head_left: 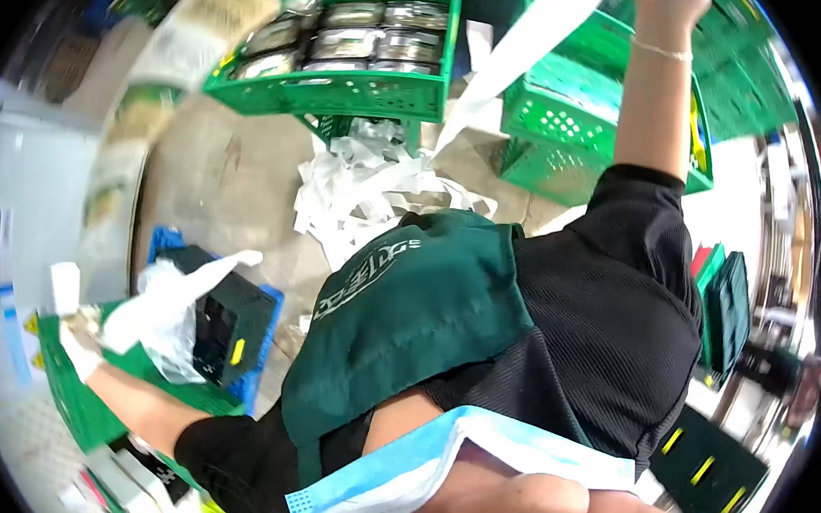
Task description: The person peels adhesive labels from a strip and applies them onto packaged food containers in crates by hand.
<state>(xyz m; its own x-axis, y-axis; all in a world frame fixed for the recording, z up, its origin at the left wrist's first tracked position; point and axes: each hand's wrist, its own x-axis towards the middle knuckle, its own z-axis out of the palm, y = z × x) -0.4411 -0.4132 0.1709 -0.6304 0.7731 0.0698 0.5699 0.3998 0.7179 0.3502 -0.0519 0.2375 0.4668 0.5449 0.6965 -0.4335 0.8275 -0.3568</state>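
My left hand (pixel 84 331) is at the lower left, partly covered in white and blurred, beside a green crate (pixel 68 395); its fingers are too unclear to read. White plastic film (pixel 167 317) lies right next to it, over a black crate. My right hand (pixel 672 5) is raised at the top edge, above green crates, with its fingers mostly cut off. Left of it, a long white strip (pixel 512 60) runs down to a tangled pile of white strips (pixel 368 188) on the floor. A green crate (pixel 345 93) at the top holds several dark packs with clear lids (pixel 344 43).
A blurred band of printed labels (pixel 147 109) crosses the upper left. Perforated green crates (pixel 560 120) stand at the upper right. The black crate (pixel 228 316) has a blue one (pixel 269 342) beneath it. Dark crates with yellow marks (pixel 707 472) are at the lower right.
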